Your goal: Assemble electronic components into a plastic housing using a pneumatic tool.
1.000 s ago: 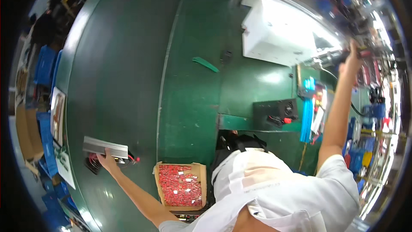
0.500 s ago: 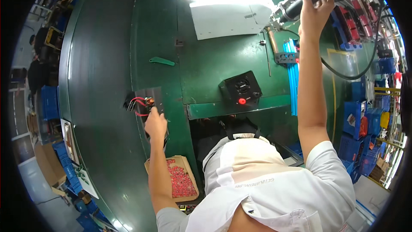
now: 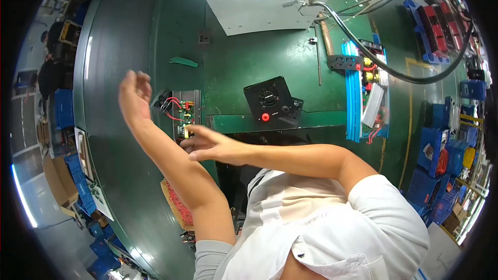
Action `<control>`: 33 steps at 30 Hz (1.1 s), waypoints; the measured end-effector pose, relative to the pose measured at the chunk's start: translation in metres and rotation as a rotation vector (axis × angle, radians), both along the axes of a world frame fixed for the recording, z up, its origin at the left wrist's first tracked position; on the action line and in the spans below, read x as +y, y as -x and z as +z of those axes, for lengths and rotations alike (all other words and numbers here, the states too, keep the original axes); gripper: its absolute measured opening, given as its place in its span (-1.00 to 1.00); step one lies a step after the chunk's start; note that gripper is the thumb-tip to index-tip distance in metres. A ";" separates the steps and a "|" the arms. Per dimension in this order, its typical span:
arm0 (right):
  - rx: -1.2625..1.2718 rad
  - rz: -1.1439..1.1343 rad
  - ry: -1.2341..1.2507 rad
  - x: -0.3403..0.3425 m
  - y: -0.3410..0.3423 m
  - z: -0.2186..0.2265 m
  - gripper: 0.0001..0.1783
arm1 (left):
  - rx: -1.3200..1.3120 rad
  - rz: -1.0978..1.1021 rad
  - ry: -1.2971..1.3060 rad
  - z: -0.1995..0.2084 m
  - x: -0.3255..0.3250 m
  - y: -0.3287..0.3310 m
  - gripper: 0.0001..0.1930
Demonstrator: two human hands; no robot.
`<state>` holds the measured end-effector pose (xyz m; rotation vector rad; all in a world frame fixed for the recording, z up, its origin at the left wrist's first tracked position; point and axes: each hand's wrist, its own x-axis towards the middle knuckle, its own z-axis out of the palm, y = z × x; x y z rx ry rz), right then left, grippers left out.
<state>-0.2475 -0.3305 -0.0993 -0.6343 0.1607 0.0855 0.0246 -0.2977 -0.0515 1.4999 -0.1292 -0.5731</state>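
While R hand [image 3: 210, 145] flanks PCB [image 3: 187, 112] edge, L hand [image 3: 135, 98] hangs clear; gap btwn.

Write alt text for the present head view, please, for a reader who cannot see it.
A person's right hand, fingers spread, is close to a red-wired circuit-board unit on a green workbench. The left hand, seemingly empty, is over a dark surface. Farther right are a black box and a blue-sided electronic unit.
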 end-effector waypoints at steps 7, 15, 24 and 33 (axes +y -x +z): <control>0.196 0.542 -0.579 0.041 0.057 0.038 -0.13 | -0.179 0.157 0.268 0.071 0.009 -0.078 -0.65; -0.325 0.108 1.385 -0.062 0.098 0.058 -0.35 | -0.462 -0.233 0.197 0.008 -0.028 0.073 -0.52; 0.075 -0.022 2.088 -0.142 0.101 0.021 0.11 | -0.285 -0.541 0.178 -0.091 -0.029 0.244 -0.01; 0.079 -0.182 2.018 -0.135 0.096 0.005 0.12 | 0.024 -0.205 0.178 -0.087 -0.054 0.268 -0.56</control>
